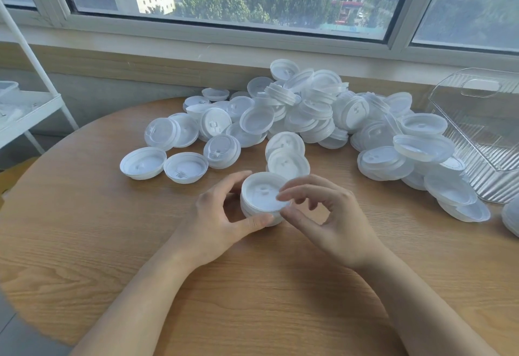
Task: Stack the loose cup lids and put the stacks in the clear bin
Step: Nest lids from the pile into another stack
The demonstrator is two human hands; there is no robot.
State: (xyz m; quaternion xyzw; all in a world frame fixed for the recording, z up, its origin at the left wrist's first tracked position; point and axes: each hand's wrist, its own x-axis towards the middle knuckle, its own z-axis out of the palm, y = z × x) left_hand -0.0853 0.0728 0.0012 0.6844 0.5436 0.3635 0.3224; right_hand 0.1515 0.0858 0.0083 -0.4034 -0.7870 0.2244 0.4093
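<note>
A short stack of translucent white cup lids (259,197) stands on the round wooden table (112,243) in front of me. My left hand (222,221) grips the stack from the left, thumb at its near side and fingers at its far side. My right hand (323,215) pinches the near right rim of the top lid between thumb and forefinger. A big heap of loose lids (309,111) lies behind, spreading to the right. The clear bin (483,131) stands at the far right edge, ribbed and see-through, its inside only partly in view.
Two single lids (143,162) (185,167) lie upside down to the left of my hands. A white shelf rack (28,103) stands at the left. A window sill and wall run behind the table.
</note>
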